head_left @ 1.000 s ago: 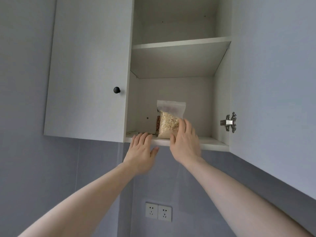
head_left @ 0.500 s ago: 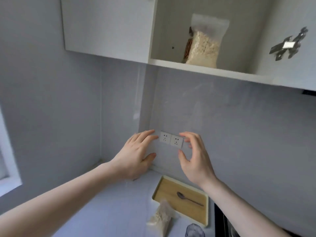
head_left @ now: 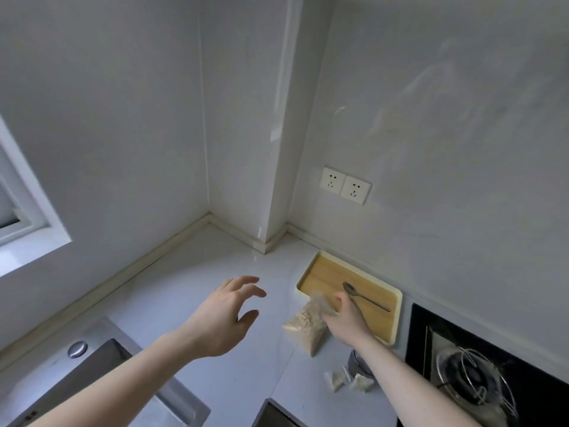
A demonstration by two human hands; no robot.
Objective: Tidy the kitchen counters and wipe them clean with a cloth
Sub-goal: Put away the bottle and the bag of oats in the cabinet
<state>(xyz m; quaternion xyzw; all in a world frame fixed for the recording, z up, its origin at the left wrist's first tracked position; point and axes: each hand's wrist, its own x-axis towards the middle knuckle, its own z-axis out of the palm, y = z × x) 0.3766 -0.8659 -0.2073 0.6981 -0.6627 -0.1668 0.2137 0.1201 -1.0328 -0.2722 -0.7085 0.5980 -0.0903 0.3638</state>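
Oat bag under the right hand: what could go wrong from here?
1. The right hand grips the bag of oats near its top; whether it is sealed cannot be told, so lifting may spill oats.
2. The spoon on the wooden tray lies just past the fingers; a swing could knock it.
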